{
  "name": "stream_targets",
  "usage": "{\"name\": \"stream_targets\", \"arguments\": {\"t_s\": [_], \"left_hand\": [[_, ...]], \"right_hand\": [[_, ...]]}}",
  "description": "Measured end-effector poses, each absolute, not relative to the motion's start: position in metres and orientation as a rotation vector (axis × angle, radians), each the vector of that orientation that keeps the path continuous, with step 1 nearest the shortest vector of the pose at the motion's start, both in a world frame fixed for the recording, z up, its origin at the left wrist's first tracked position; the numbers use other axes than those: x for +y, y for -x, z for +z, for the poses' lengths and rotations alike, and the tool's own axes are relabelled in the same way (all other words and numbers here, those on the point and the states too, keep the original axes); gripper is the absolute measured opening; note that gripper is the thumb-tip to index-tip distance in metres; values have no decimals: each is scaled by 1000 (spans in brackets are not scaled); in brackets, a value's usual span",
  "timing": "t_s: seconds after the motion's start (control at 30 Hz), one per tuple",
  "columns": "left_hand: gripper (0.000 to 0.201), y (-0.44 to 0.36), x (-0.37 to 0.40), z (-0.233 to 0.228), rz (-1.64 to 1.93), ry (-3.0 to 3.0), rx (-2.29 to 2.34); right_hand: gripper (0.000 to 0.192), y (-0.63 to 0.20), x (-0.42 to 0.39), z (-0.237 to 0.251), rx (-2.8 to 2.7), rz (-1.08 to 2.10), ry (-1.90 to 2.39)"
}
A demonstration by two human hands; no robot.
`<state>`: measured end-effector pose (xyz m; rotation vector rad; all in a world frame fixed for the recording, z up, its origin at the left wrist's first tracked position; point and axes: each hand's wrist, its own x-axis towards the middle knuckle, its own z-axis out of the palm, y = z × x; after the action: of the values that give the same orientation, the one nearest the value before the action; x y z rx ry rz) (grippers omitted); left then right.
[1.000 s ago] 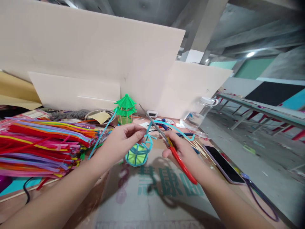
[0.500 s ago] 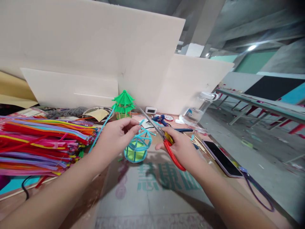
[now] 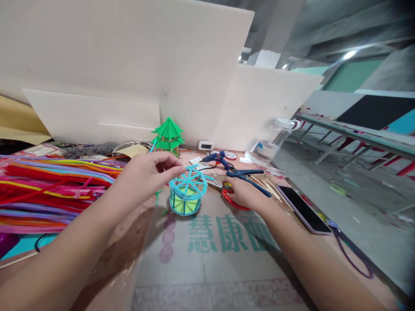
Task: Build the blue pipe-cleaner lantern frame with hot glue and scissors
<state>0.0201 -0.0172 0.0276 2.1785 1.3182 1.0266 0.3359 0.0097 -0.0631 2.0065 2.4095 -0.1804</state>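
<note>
My left hand (image 3: 152, 175) is closed in a pinch, and a short end of light-blue pipe cleaner (image 3: 192, 166) sticks out past its fingertips. Just below and right of it stands a small round frame of light-blue pipe cleaners (image 3: 186, 196), with spokes across its top and a yellow-green base inside. Over on the right, my right hand (image 3: 241, 190) is closed around the red-handled scissors (image 3: 231, 201), low at the table; their blades point left and partly pass behind the frame. Behind my left hand, a green tiered pagoda model (image 3: 168, 134) is partly hidden.
Bundles of coloured pipe cleaners (image 3: 48, 194) cover the left side. A glue gun (image 3: 218, 159), blue-handled pliers (image 3: 249, 175), thin wooden sticks (image 3: 270, 189), a phone (image 3: 303, 209) and a water bottle (image 3: 270, 144) lie or stand right. White boards (image 3: 129, 65) rise behind.
My right hand has lowered the scissors from beside my left hand down to the table, their blades now pointing left. My left hand stays near the frame, slightly further left.
</note>
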Motion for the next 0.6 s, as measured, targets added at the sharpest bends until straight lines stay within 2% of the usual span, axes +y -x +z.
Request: {"name": "stream_targets", "arguments": {"t_s": [0.23,0.33,0.47,0.6], "left_hand": [[31,-20,-13,27,964,-2274,1291],[30,-19,-11,25,916,-2297,1288],[30,-22,-12,18,859,-2271,1227],[27,-27,-15,14,819,-2278,1146]], "right_hand": [[44,-341,7,-62,2463,-184,-1855],[32,-339,2,-47,2582,-200,-1923],[25,-316,-17,-23,3155,-126,-2104],[11,-282,-39,-11,3634,-33,-1780]]}}
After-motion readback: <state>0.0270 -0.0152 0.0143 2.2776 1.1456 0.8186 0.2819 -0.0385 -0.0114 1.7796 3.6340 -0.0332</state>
